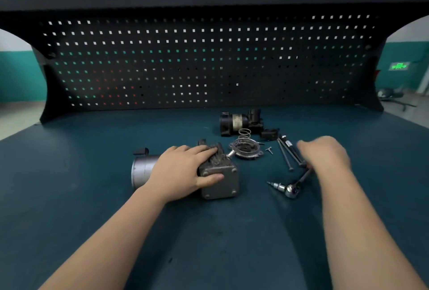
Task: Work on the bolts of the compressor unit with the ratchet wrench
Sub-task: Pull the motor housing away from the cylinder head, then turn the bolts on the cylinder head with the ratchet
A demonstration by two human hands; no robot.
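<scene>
The compressor unit [220, 181] lies on its side on the dark green bench top, a grey square end plate with corner bolts facing me and a silver cylinder [142, 170] to its left. My left hand [183, 171] grips the unit from above, thumb on the end plate. The ratchet wrench [291, 188] lies on the bench to the right, its chrome head with a bit pointing left. My right hand [325, 154] is blurred and hovers over the far end of the wrench handle and the long bolts [286, 156]; whether it holds anything cannot be told.
A round metal cover [246, 149] with a spring [245, 132] lies behind the unit. A second black motor assembly [241, 122] sits further back, with a small screw [269, 149] near it. A black pegboard [209, 57] rises along the bench's far edge.
</scene>
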